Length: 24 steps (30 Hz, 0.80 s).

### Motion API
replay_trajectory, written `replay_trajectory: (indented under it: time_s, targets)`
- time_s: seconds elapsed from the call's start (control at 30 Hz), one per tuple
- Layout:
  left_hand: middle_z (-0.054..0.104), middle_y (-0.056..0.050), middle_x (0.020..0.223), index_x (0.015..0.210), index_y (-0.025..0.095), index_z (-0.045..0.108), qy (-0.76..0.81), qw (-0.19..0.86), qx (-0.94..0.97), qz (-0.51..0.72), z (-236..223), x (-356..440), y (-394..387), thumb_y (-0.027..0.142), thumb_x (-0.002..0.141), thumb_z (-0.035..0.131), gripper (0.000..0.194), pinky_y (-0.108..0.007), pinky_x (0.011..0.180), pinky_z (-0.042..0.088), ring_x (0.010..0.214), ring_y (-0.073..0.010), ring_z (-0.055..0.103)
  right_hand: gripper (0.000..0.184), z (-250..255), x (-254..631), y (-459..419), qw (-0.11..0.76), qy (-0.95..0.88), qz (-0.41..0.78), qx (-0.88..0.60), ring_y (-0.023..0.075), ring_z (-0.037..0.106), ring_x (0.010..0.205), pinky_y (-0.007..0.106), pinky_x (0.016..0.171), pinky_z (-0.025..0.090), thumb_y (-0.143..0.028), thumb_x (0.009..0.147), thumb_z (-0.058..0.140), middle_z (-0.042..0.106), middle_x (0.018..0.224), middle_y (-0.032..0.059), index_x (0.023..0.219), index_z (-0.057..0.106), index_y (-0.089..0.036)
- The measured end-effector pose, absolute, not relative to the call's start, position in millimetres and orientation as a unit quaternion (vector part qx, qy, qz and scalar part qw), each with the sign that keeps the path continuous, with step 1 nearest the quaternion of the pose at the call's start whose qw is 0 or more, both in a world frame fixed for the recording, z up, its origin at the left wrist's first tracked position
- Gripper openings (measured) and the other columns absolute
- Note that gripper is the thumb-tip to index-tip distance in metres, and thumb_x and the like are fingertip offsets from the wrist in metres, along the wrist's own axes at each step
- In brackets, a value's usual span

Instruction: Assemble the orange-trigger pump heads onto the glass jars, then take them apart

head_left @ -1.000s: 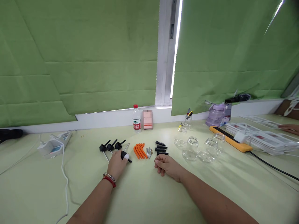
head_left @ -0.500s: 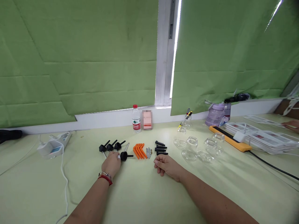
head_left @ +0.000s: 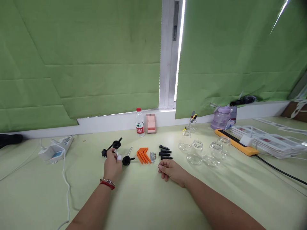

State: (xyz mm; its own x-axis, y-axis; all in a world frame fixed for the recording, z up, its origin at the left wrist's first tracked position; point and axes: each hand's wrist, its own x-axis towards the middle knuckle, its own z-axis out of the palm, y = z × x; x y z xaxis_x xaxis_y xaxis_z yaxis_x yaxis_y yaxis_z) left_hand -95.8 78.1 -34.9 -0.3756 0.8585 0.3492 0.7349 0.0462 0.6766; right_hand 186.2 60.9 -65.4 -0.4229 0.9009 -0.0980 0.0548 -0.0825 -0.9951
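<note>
Left hand [head_left: 112, 166] fingers pinched shut on a black pump head [head_left: 116, 144], raised just above the fingertips with its nozzle pointing up and to the right and its thin tube running down into the grip. White tape on one fingertip [head_left: 119, 157]. Just left of the fingers another black pump head [head_left: 104, 152] lies on the table [head_left: 148, 198]. Just right of the fingers a third pump head [head_left: 126, 160] lies flat, touching or almost touching the taped finger, with a metal rod [head_left: 129, 150] beyond it.

Right hand [head_left: 170, 170] rests on the table, fingers curled loosely inward, holding nothing. Just beyond its knuckles: black plugs [head_left: 165, 152] and a small bunch of screws [head_left: 153, 157]. Orange brackets [head_left: 143, 155] sit between the two hands, nearer the far side.

Further off: clear glass jars [head_left: 200, 152] to the right of the right hand, water bottle [head_left: 139, 126] by the wall, power strip [head_left: 55, 148] with white cable well left of the left hand, yellow bar [head_left: 236, 142] and stacked sheets [head_left: 271, 141] far right.

Versus half a second ago: left hand has lifted one pump head off the table; the row of three behind the fingers is down to one visible there. The pump head on the right stayed put. Right hand unchanged.
</note>
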Motion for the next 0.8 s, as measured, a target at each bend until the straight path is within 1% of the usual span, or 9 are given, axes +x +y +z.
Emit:
replay_trajectory:
  time_s: [0.1,0.17,0.27,0.33,0.4,0.47,0.6,0.7,0.8]
  targets:
    - [0.054,0.0,0.081,0.126,0.02,0.025,0.608,0.17,0.552,0.545,-29.9,-80.5,70.5,0.029,0.077,0.049,0.055,-0.025,0.056,0.045,0.062,-0.0131,0.056,0.036,-66.2,186.4,61.8,0.346,-0.585,0.608,-0.41,0.0082,0.052,0.054,0.022,0.047,0.042,-0.05,0.073,0.058,0.058,0.075,0.002,0.08,0.052,-0.015]
    - [0.051,0.001,0.08,0.121,0.021,0.032,0.554,0.26,0.554,0.565,-25.8,-67.1,62.3,0.03,0.075,0.052,0.05,-0.023,0.05,0.044,0.057,-0.0103,0.053,0.036,-65.3,186.8,61.4,0.344,-0.589,0.606,-0.409,0.0084,0.051,0.054,0.022,0.047,0.041,-0.05,0.073,0.058,0.058,0.074,0.0019,0.08,0.052,-0.015]
    - [0.052,0.001,0.076,0.097,0.018,0.049,0.499,0.391,0.583,0.508,-20.0,-46.8,46.4,0.028,0.071,0.059,0.03,-0.023,0.053,0.045,0.059,-0.01,0.051,0.037,-60.6,187.3,58.0,0.335,-0.598,0.612,-0.396,0.0091,0.052,0.058,0.021,0.049,0.041,-0.049,0.072,0.06,0.057,0.077,0.0022,0.086,0.056,-0.015]
    - [0.051,0.002,0.071,0.079,0.017,0.051,0.473,0.449,0.602,0.46,-17.0,-36.5,35.7,0.027,0.069,0.061,0.017,-0.025,0.058,0.047,0.06,-0.0104,0.051,0.039,-55.9,186.8,53.6,0.316,-0.608,0.623,-0.378,0.0092,0.052,0.062,0.02,0.05,0.039,-0.047,0.072,0.062,0.056,0.081,0.0026,0.096,0.058,-0.016]
    - [0.052,0.003,0.068,0.076,0.018,0.053,0.445,0.498,0.611,0.425,-15.2,-30.1,27.6,0.024,0.069,0.062,0.014,-0.026,0.062,0.047,0.061,-0.0112,0.053,0.043,-50.8,185.2,48.0,0.293,-0.62,0.638,-0.349,0.0084,0.05,0.062,0.02,0.05,0.037,-0.045,0.072,0.063,0.055,0.083,0.0018,0.106,0.059,-0.019]
    - [0.056,0.002,0.071,0.079,0.018,0.055,0.408,0.546,0.609,0.406,-15.1,-27.6,23.1,0.023,0.069,0.064,0.014,-0.028,0.065,0.048,0.062,-0.0121,0.055,0.043,-46.0,182.6,42.3,0.28,-0.634,0.651,-0.31,0.0066,0.044,0.057,0.02,0.051,0.033,-0.043,0.072,0.065,0.052,0.075,-0.0009,0.107,0.061,-0.02]
    - [0.064,-0.003,0.074,0.088,0.016,0.061,0.358,0.586,0.604,0.405,-18.5,-28.2,22.3,0.027,0.071,0.065,0.021,-0.032,0.07,0.048,0.068,-0.0156,0.059,0.04,-39.1,178.0,34.5,0.258,-0.662,0.658,-0.251,0.005,0.031,0.05,0.02,0.049,0.027,-0.045,0.073,0.063,0.043,0.06,-0.0046,0.103,0.065,-0.019]
    - [0.066,-0.005,0.072,0.09,0.015,0.063,0.353,0.594,0.604,0.398,-21.1,-28.9,22.8,0.029,0.071,0.066,0.024,-0.033,0.071,0.048,0.07,-0.0176,0.061,0.042,-37.4,176.8,32.8,0.253,-0.675,0.639,-0.269,0.0058,0.033,0.051,0.02,0.049,0.026,-0.049,0.075,0.059,0.048,0.06,-0.0026,0.102,0.067,-0.018]
    - [0.068,-0.006,0.078,0.092,0.015,0.063,0.35,0.605,0.61,0.372,-23.0,-30.3,23.2,0.031,0.07,0.067,0.027,-0.034,0.074,0.048,0.075,-0.0189,0.061,0.042,-38.6,177.7,34.5,0.248,-0.677,0.628,-0.293,0.0061,0.035,0.05,0.02,0.047,0.027,-0.051,0.075,0.057,0.054,0.063,-0.0004,0.096,0.069,-0.017]
